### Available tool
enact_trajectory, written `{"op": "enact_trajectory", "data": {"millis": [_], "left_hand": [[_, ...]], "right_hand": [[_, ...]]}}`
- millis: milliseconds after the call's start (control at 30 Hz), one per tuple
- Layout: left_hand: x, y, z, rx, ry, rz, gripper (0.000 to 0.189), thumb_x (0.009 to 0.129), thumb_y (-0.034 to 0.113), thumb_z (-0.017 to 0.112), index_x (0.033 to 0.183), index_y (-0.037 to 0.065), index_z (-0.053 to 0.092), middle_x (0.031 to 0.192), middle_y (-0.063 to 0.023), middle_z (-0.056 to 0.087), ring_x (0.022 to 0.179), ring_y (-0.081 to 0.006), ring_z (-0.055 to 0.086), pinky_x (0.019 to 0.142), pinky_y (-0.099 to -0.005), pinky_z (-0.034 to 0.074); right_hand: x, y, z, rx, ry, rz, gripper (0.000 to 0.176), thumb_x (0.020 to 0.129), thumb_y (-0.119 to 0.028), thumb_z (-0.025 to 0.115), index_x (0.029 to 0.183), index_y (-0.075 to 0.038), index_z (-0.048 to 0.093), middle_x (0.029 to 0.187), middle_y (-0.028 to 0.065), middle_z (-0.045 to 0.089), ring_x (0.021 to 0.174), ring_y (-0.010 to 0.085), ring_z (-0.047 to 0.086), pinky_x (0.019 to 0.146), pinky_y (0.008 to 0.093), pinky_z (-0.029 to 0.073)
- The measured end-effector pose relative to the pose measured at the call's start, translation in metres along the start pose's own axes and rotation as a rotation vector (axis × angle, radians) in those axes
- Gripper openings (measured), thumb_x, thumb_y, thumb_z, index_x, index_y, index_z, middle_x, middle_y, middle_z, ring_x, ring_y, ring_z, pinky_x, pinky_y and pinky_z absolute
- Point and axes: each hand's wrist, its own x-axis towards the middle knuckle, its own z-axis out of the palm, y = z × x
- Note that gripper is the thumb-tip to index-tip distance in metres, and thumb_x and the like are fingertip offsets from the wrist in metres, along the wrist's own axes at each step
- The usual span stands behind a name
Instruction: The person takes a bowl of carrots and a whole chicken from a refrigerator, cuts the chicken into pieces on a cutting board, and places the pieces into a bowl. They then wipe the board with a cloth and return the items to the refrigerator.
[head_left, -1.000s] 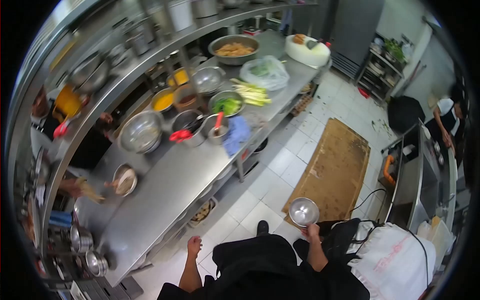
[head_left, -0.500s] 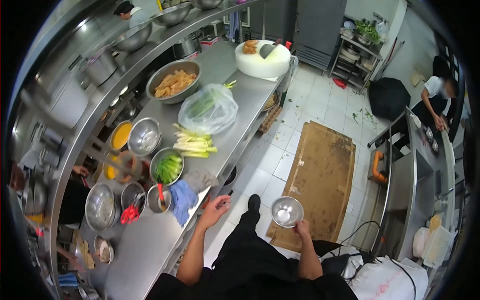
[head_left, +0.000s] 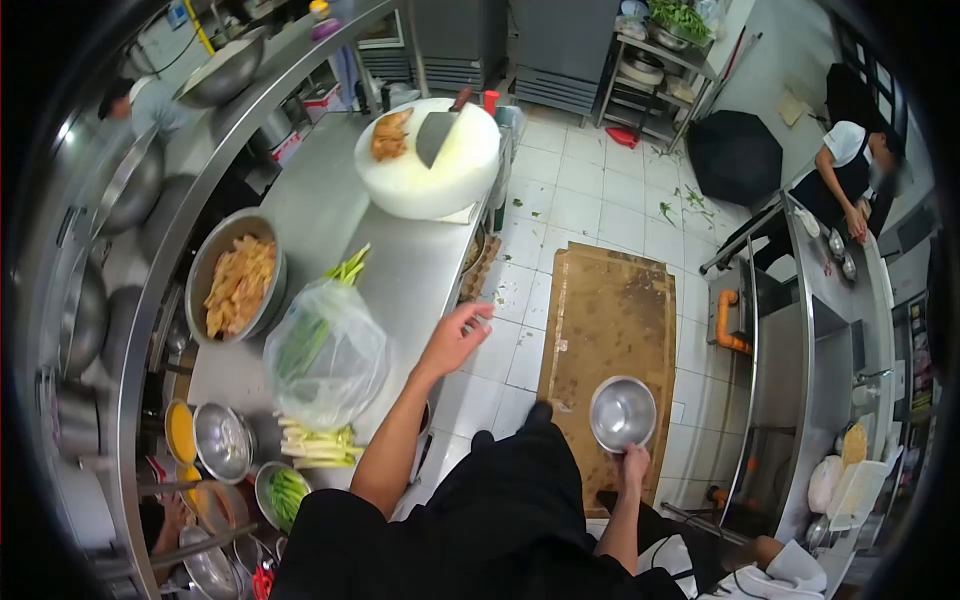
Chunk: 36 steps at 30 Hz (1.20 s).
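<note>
My right hand (head_left: 634,463) grips the near rim of a steel bowl (head_left: 622,412), held over the brown floor mat. Nothing can be made out inside the bowl. Past the table's edge, my left hand (head_left: 458,340) hovers with its fingers apart and holds nothing. Nearest to it on the steel table are a plastic bag (head_left: 325,355) with green stalks inside and a round white chopping block (head_left: 428,190). On that block lie a cleaver (head_left: 436,135) and a brown piece of meat (head_left: 390,135).
Left of the bag stands a bowl of cut raw meat (head_left: 240,285). Cut stalks (head_left: 318,443) and several small bowls fill the near left. The brown mat (head_left: 610,310) covers part of the tiled floor. A person (head_left: 850,190) works at the sink counter (head_left: 830,310) on the right.
I have moved forward along the table; the chopping block and the meat bowl are closer. The steel bowl stays in my right hand. My left hand is farther forward, still open.
</note>
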Motion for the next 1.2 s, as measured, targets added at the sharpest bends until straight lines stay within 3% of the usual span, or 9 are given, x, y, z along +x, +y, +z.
{"op": "enact_trajectory", "data": {"millis": [233, 467, 533, 700, 867, 1000, 1067, 1133, 1200], "left_hand": [[0.068, -0.018, -0.058, -0.261, 0.647, -0.022, 0.036, 0.086, 0.005, 0.058, 0.122, 0.005, 0.053, 0.097, -0.0013, 0.059, 0.077, -0.0075, 0.053, 0.066, -0.0213, 0.045], [0.054, -0.012, -0.105, -0.162, 1.086, -0.163, 0.037, 0.088, 0.011, 0.060, 0.123, 0.005, 0.051, 0.096, -0.0013, 0.058, 0.076, -0.0082, 0.055, 0.064, -0.0229, 0.046], [0.049, -0.007, -0.102, -0.164, 1.157, -0.193, 0.037, 0.088, 0.012, 0.060, 0.123, 0.005, 0.050, 0.096, -0.0012, 0.058, 0.077, -0.0080, 0.055, 0.063, -0.0227, 0.046], [0.092, 0.001, -0.126, -0.016, 1.215, -0.257, 0.040, 0.087, 0.013, 0.062, 0.123, 0.004, 0.050, 0.097, -0.0011, 0.058, 0.084, -0.0092, 0.054, 0.070, -0.0231, 0.045], [0.177, -0.015, -0.212, 0.216, 1.023, -0.266, 0.044, 0.085, 0.019, 0.066, 0.121, -0.001, 0.051, 0.095, -0.0049, 0.059, 0.087, -0.0129, 0.055, 0.077, -0.0256, 0.045], [0.272, -0.043, -0.294, 0.362, 0.804, -0.425, 0.063, 0.079, 0.038, 0.071, 0.120, -0.005, 0.051, 0.089, -0.0085, 0.060, 0.081, -0.0158, 0.057, 0.074, -0.0273, 0.047], [0.300, -0.058, -0.317, 0.306, 0.523, -0.681, 0.075, 0.069, 0.052, 0.074, 0.111, -0.006, 0.054, 0.083, -0.0097, 0.059, 0.075, -0.0196, 0.058, 0.071, -0.0305, 0.048], [0.320, -0.041, -0.317, 0.314, 0.486, -0.755, 0.067, 0.067, 0.050, 0.076, 0.103, -0.002, 0.054, 0.078, -0.0069, 0.057, 0.070, -0.0172, 0.055, 0.065, -0.0296, 0.046], [0.338, -0.034, -0.317, 0.369, 0.472, -0.775, 0.058, 0.059, 0.045, 0.080, 0.089, 0.005, 0.050, 0.075, -0.0046, 0.053, 0.066, -0.0156, 0.050, 0.059, -0.0292, 0.042]], "right_hand": [[0.030, -0.175, 0.217, -0.231, -0.702, -0.280, 0.014, 0.077, -0.012, 0.060, 0.081, 0.002, 0.063, 0.066, 0.0037, 0.060, 0.058, 0.0103, 0.056, 0.053, 0.0272, 0.046], [0.041, -0.220, 0.427, -0.406, -1.191, -0.435, 0.020, 0.081, -0.017, 0.065, 0.072, 0.000, 0.058, 0.062, 0.0048, 0.059, 0.056, 0.0107, 0.058, 0.051, 0.0279, 0.046], [0.029, -0.219, 0.449, -0.504, -1.254, -0.520, 0.019, 0.083, -0.017, 0.066, 0.074, -0.001, 0.059, 0.062, 0.0034, 0.059, 0.056, 0.0097, 0.057, 0.052, 0.0267, 0.046], [0.037, -0.241, 0.470, -0.452, -1.671, -0.023, 0.023, 0.088, -0.021, 0.063, 0.074, -0.003, 0.059, 0.069, 0.0037, 0.061, 0.060, 0.0086, 0.057, 0.054, 0.0243, 0.045], [0.095, -0.292, 0.458, -0.516, -1.701, -0.123, 0.018, 0.086, -0.018, 0.064, 0.077, -0.002, 0.061, 0.070, 0.0023, 0.061, 0.063, 0.0095, 0.057, 0.057, 0.0255, 0.045], [0.145, -0.385, 0.468, -0.619, -1.537, -0.582, 0.008, 0.084, -0.012, 0.062, 0.084, -0.004, 0.063, 0.072, 0.0023, 0.061, 0.068, 0.0104, 0.055, 0.062, 0.0263, 0.045], [0.153, -0.440, 0.487, -0.721, -1.378, -0.869, 0.007, 0.080, -0.008, 0.062, 0.086, -0.004, 0.063, 0.077, 0.0102, 0.064, 0.070, 0.0183, 0.060, 0.065, 0.0305, 0.048], [0.155, -0.484, 0.520, -0.700, -1.220, -1.203, 0.011, 0.077, -0.006, 0.063, 0.088, -0.004, 0.062, 0.080, 0.0128, 0.063, 0.072, 0.0303, 0.060, 0.066, 0.0377, 0.048], [0.161, -0.506, 0.564, -0.687, -1.091, -1.588, 0.018, 0.073, -0.002, 0.061, 0.090, -0.005, 0.062, 0.087, 0.0106, 0.063, 0.084, 0.0304, 0.059, 0.074, 0.0405, 0.046]]}}
